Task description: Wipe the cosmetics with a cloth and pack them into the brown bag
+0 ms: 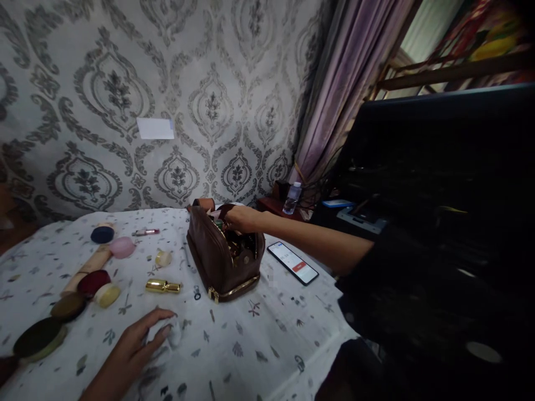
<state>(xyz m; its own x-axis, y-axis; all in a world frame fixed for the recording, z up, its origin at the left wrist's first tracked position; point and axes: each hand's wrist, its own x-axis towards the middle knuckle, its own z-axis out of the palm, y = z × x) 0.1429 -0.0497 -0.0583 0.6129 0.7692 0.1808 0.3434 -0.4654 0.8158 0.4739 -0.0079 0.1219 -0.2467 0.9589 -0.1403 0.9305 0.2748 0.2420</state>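
A brown zippered bag (pixel 204 245) stands unzipped near the middle of the patterned white cloth. My right hand (pixel 240 219) reaches over its far rim, with the fingertips hidden inside among small items. Nearer to me, my left hand (pixel 144 340) is curled around something whitish and translucent (pixel 170 332) that I cannot make out clearly. Just beyond it lies a shiny gold tube (pixel 163 285). Behind that sits a small cream-coloured jar (pixel 163 257). A slim pink-capped tube (pixel 146 231) lies further back.
A phone (pixel 293 263) with a lit screen lies right of the bag. At the left are a pink round item (pixel 122 247), a dark red jar (pixel 93 283) and several other containers. A water bottle (pixel 292 197) stands behind, near the curtain (pixel 334 83).
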